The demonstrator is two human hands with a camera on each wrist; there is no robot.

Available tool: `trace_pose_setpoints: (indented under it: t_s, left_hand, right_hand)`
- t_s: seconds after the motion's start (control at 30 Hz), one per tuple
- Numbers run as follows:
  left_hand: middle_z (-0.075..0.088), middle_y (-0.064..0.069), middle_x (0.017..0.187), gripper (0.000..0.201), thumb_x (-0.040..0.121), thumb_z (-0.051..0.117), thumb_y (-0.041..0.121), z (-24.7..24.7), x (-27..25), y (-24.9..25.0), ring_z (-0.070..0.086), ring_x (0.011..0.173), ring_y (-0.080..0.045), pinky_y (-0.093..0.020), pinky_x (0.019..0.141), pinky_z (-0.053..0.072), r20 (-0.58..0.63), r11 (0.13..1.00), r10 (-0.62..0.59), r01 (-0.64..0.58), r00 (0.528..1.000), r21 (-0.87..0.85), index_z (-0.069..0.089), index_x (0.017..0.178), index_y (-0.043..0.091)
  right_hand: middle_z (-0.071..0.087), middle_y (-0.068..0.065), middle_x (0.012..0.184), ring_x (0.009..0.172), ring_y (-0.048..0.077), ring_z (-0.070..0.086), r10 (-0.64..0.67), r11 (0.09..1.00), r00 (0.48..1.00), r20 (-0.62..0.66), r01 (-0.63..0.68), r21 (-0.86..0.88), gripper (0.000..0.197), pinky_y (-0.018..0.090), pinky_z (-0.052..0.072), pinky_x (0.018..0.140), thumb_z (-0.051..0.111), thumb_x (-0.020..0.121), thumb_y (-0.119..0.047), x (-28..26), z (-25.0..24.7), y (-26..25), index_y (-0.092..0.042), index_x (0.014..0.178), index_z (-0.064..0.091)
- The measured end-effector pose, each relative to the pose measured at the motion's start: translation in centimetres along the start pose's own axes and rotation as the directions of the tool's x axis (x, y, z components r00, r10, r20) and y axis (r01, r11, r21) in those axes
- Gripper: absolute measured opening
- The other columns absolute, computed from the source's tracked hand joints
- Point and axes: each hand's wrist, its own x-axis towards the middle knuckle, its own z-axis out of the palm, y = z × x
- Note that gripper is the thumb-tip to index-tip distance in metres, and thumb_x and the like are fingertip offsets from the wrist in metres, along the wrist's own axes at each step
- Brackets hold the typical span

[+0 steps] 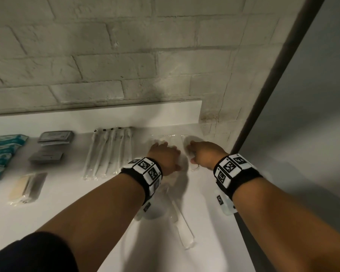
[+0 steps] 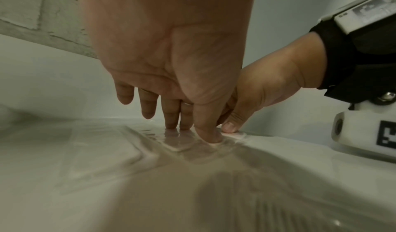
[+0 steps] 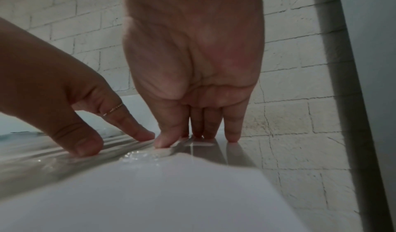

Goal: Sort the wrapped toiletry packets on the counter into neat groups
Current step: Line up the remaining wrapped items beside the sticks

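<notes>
Both hands are at the far right of the white counter (image 1: 71,209), close to the wall. My left hand (image 1: 163,153) presses straight fingers (image 2: 171,118) down on a row of clear-wrapped white packets (image 1: 174,138) (image 2: 182,145). Right beside it, my right hand (image 1: 201,154) touches a white packet (image 1: 192,162) (image 3: 147,154) with its thumb and straight fingertips (image 3: 232,134). Neither hand lifts anything. A long clear-wrapped white item (image 1: 184,220) lies alone nearer to me.
Sorted groups lie to the left: wrapped toothbrushes (image 1: 108,152), grey packets (image 1: 55,136), teal packets (image 1: 3,152) and a beige wrapped item (image 1: 25,188). A white ledge (image 1: 126,114) and brick wall run behind. A dark frame (image 1: 273,79) bounds the counter's right side.
</notes>
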Motion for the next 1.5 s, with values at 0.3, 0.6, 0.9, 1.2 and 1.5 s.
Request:
trace_pose_setpoints:
  t_s: [0.3,0.6,0.9,1.2,1.5]
  left_hand:
    - [0.048,0.001,0.143,0.058,0.087,0.048,0.055,-0.5,-0.1,-0.3,0.032,0.139,-0.031,-0.045,0.109,0.026,0.020,0.999,0.037,-0.037,0.999,-0.001,0.047,0.136,0.022]
    - [0.037,0.003,0.152,0.064,0.090,0.044,0.057,-0.6,-0.2,-0.4,0.028,0.141,-0.030,-0.047,0.114,0.021,0.065,0.999,0.038,-0.040,0.997,0.023,0.038,0.144,0.024]
    - [0.056,0.006,0.125,0.040,0.086,0.046,0.054,-0.7,-0.7,-0.8,0.046,0.120,-0.028,-0.040,0.099,0.034,-0.018,0.997,0.074,-0.074,0.997,-0.006,0.054,0.115,0.028]
    - [0.046,0.007,0.140,0.057,0.087,0.048,0.058,-0.4,-0.5,-0.7,0.034,0.134,-0.034,-0.045,0.106,0.031,0.009,0.998,0.063,-0.063,0.998,0.009,0.045,0.133,0.025]
    - [0.023,-0.002,0.159,0.065,0.089,0.048,0.053,-1.0,0.2,2.7,0.005,0.149,-0.029,-0.053,0.116,-0.002,-0.066,0.987,0.013,-0.024,0.998,-0.159,0.033,0.147,0.026]
  right_hand:
    - [0.065,0.004,0.105,0.094,0.022,0.061,-0.114,0.993,0.991,0.073,0.116,-0.028,0.042,0.031,0.051,0.080,0.062,0.083,-0.048,-6.5,0.5,-4.8,-0.020,0.113,0.064]
    - [0.066,0.005,0.101,0.085,0.023,0.060,-0.035,0.986,0.955,0.295,0.080,-0.143,0.041,0.028,0.045,0.071,0.071,0.080,-0.033,-6.8,2.3,-7.5,-0.010,0.113,0.065]
    - [0.059,0.010,0.072,0.053,0.019,0.054,0.091,0.953,0.975,0.205,-0.145,0.266,0.021,0.028,0.045,0.048,0.061,0.091,-0.008,-4.9,-1.2,-2.3,-0.004,0.110,0.054]
    - [0.059,0.008,0.128,0.116,0.028,0.056,0.070,0.995,0.997,-0.041,-0.073,-0.065,0.041,0.034,0.046,0.092,0.061,0.087,-0.017,0.4,-2.4,1.9,-0.013,0.128,0.058]
    - [0.065,0.006,0.109,0.101,0.026,0.063,0.005,0.974,1.000,-0.019,-0.009,-0.226,0.050,0.034,0.048,0.077,0.067,0.082,-0.021,0.6,-1.8,1.6,-0.014,0.129,0.052]
